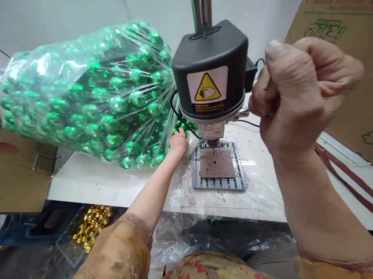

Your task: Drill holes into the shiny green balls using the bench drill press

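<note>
My left hand (178, 143) reaches to the mouth of a clear plastic bag, by shiny green faceted balls (185, 123). Its fingertips are partly lost among them, so I cannot tell whether they grip one. At the upper right, my right hand (297, 95) is closed in a fist beside the drill press (212, 70). Whatever it may hold is hidden; a metal lever (243, 112) sticks out from the press towards it. Below the drill bit, a brownish square board (218, 168) with a dark hole lies on the slotted metal base (240, 182).
The large clear bag (86, 99) of green balls fills the left of the white table (119, 177). Dark shavings litter the area round the base. Cardboard boxes (14, 167) stand at both sides. Gold balls (92, 225) sit in a clear bin below; brown straps (350, 180) lie right.
</note>
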A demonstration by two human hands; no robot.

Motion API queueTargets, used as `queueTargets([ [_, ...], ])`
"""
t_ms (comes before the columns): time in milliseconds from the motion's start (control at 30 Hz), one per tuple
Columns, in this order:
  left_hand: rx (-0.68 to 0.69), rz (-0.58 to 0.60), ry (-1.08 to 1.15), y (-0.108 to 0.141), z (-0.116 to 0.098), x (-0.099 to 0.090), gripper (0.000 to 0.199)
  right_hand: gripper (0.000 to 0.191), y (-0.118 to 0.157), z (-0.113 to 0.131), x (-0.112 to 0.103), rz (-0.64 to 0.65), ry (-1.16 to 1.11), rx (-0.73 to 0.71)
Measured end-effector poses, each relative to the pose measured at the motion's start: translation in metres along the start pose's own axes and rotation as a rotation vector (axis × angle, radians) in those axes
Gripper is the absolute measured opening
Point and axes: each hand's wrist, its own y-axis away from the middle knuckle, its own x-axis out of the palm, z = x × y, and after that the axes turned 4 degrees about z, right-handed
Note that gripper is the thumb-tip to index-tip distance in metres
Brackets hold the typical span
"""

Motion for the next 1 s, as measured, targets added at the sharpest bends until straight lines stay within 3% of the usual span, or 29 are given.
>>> queueTargets([
  [100, 0.103, -0.124, 0.253, 0.007, 0.016, 0.005, 0.044, 0.044, 0.000, 0.000, 0.001, 0.001, -0.006, -0.009],
  [200, 0.198, -0.285, 0.777, 0.025, 0.032, 0.011, 0.043, 0.046, -0.001, -0.003, 0.003, -0.015, -0.067, -0.052],
  [300, 0.240, -0.194, 1.312, 0.051, 0.039, 0.018, 0.046, 0.047, -0.002, -0.004, 0.005, -0.031, -0.105, -0.067],
  [400, 0.235, -0.026, 1.608, 0.076, 0.036, 0.023, 0.050, 0.049, -0.002, -0.005, 0.006, -0.032, -0.093, -0.097],
  [533, 0.264, 0.017, 1.657, 0.096, 0.026, 0.032, 0.056, 0.047, -0.003, -0.005, 0.006, -0.030, -0.108, -0.097],
  [667, 0.329, 0.088, 1.569, 0.099, 0.017, 0.048, 0.061, 0.046, -0.002, -0.006, 0.005, -0.032, -0.146, -0.082],
  [800, 0.406, 0.060, 1.460, 0.092, 0.011, 0.058, 0.064, 0.050, -0.002, -0.009, 0.004, -0.015, -0.079, -0.095],
  [1000, 0.446, 0.023, 1.299, 0.087, 0.004, 0.060, 0.059, 0.060, -0.001, -0.009, 0.004, -0.033, 0.049, -0.052],
])
